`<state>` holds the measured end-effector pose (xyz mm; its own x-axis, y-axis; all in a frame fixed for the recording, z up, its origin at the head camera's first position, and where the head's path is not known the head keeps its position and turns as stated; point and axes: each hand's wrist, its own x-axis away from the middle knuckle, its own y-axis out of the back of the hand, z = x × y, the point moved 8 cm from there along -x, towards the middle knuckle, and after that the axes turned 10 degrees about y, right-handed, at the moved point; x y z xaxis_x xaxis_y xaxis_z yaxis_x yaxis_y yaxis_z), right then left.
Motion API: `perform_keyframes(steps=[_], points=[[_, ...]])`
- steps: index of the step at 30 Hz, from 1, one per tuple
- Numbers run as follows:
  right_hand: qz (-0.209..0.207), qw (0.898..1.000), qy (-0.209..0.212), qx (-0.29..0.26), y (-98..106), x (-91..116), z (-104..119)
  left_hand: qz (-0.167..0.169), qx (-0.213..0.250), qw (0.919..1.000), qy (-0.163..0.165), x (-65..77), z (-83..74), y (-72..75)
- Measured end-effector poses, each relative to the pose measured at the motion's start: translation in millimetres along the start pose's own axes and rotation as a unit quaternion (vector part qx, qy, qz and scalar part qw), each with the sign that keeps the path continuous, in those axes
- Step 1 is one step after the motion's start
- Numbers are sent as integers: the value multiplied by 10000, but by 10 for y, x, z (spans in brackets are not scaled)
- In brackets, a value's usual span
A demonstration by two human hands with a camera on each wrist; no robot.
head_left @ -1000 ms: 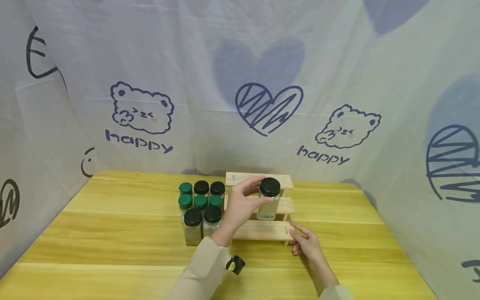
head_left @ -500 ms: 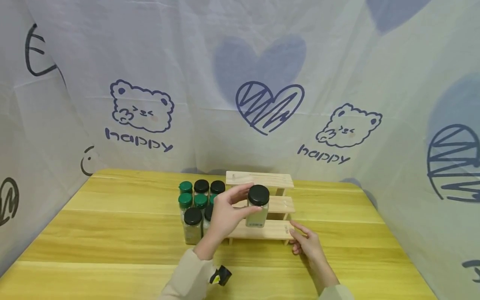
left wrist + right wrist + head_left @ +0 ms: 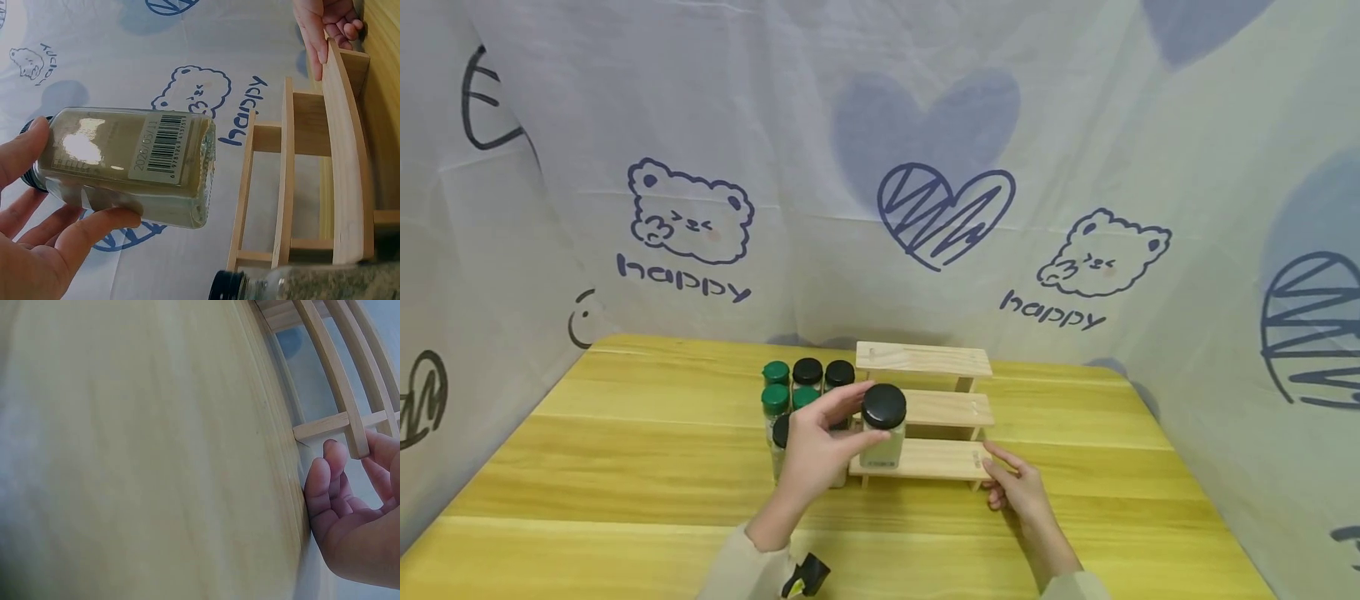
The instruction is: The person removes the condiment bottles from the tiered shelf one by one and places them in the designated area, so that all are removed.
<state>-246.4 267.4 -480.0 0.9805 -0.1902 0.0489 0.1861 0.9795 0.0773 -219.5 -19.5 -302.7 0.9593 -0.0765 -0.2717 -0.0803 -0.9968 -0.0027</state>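
In the head view my left hand (image 3: 811, 454) grips a clear glass spice jar (image 3: 880, 448) with a black lid, held up in front of the rack's left part. The left wrist view shows the jar (image 3: 125, 162) tilted on its side in that picture, pale powder inside and a barcode label facing the camera. Fingers and thumb wrap its lid end. A three-step wooden rack (image 3: 936, 460) stands on the table. At the right end of its lowest step, my right hand (image 3: 1021, 490) pinches the board, fingers curled, as the right wrist view also shows.
Left of the rack, several spice jars stand grouped, some with green lids (image 3: 776, 397) and some with black lids (image 3: 808, 370), partly hidden by my left hand. The wooden table (image 3: 625, 450) reaches back to a printed cloth (image 3: 820, 275).
My left hand has carried the jar left and down, from before the rack's middle step toward the grouped jars. The right hand stays on the rack's end.
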Motion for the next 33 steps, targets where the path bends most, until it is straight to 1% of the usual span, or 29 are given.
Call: perform_keyframes(steps=[5,9,16,20,24,28,33], points=[[-22,10000,-4,32,5,-6,-1,-51,78,9994,-336,82,-25,115],[-46,10000,15,60,9,-8,6,-44,172,9986,-489,125,-44,203],[-39,9999,21,94,9,-7,7,-255,46,9985,-482,189,-29,374],[-55,10000,10,52,12,-11,-7,-217,70,9987,-453,223,-17,441],[-76,10000,5,61,15,-13,-14,-139,127,9984,-537,241,-20,509],[-78,9999,39,80,10,-14,-10,-208,146,9976,-647,256,-25,606],[-52,10000,34,46,-1,-3,-7,-304,213,9971,-665,276,-1,736]])
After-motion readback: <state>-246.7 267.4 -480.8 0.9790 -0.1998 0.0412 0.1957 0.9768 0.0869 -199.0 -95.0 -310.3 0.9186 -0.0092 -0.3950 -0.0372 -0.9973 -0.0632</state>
